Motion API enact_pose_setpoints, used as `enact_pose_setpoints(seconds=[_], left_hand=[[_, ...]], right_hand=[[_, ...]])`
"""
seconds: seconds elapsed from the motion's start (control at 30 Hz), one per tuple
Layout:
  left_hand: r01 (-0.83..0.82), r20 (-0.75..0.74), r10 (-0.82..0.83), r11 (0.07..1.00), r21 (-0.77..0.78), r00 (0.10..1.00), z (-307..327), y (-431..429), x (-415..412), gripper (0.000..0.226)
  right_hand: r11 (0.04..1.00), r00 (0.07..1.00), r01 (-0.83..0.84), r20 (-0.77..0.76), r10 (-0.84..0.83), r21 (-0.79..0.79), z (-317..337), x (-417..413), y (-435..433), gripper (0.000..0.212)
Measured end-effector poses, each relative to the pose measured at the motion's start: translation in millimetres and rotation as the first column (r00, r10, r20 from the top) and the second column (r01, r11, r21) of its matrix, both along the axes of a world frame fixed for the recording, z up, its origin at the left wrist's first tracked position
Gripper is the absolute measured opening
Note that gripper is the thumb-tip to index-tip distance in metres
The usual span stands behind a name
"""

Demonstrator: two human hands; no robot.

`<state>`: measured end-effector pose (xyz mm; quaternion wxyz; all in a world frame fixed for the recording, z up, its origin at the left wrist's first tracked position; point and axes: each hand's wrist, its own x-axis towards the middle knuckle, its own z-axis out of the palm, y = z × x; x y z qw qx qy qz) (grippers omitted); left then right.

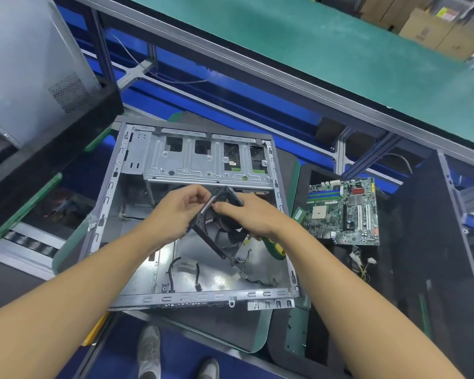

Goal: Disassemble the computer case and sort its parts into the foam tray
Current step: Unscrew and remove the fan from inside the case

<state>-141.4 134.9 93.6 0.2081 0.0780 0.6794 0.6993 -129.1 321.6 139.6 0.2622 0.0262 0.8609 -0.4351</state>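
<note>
Right over the open computer case [203, 295], both hands hold a black fan [225, 233], tilted on one corner above the case floor. The left hand [179, 212] has its fingers curled round the fan's upper left edge. The right hand [246, 218] pinches the frame's top edge between thumb and forefinger. A green and yellow screwdriver [275, 248] handle juts out from under its heel, seemingly tucked in the lower fingers.

No brand or label reads clearly. The print on the cardboard boxes [427, 31] at top right is blurred, and the markings on the motherboard [345, 212] are too small to make out.

The case lies on its side on the bench [230, 332], its side panel off. Inside, a bare metal drive cage [192, 162] spans the far end. Black cables [173, 272] loop up from the near floor. A thin wire with a white plug [240, 272] trails from the fan's lower corner onto the floor.

Just to the right lies the black foam tray [411, 242]. In it the motherboard rests flat, with a green memory stick [298, 214] just beside its left edge. A bundle of wires with white connectors [363, 265] sits just nearer than the board.

At upper left a second grey case [30, 67] rests on black foam. A green belt [312, 42] runs across the far side.
</note>
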Motion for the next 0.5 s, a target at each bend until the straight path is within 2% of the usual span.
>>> enact_pose_setpoints(seconds=[0.1, 0.23, 0.37, 0.5], left_hand=[[0.008, -0.006, -0.008, 1.0, -0.012, 1.0, -0.8, 0.9, 0.5, 0.013], [-0.038, 0.0, 0.038, 0.999, 0.009, 0.999, -2.6, 4.0, 4.3, 0.014], [-0.002, 0.042, 0.0, 0.998, 0.056, 0.999, -5.8, 1.7, 3.4, 0.025], [-0.103, 0.115, 0.088, 0.986, 0.133, 0.99, -7.6, 2.9, 3.4, 0.014]], right_hand=[[0.999, 0.997, 0.027, 0.075, -0.024, -0.041, -2.7, 0.7, 2.3, 0.039], [0.999, 0.999, 0.026, 0.044, -0.024, -0.04, -5.7, 0.3, 5.7, 0.038], [0.995, 0.997, 0.072, 0.008, -0.072, -0.065, -7.2, 1.6, 11.6, 0.036], [0.992, 0.994, 0.096, 0.066, -0.091, -0.085, -6.9, 2.4, 11.2, 0.044]])
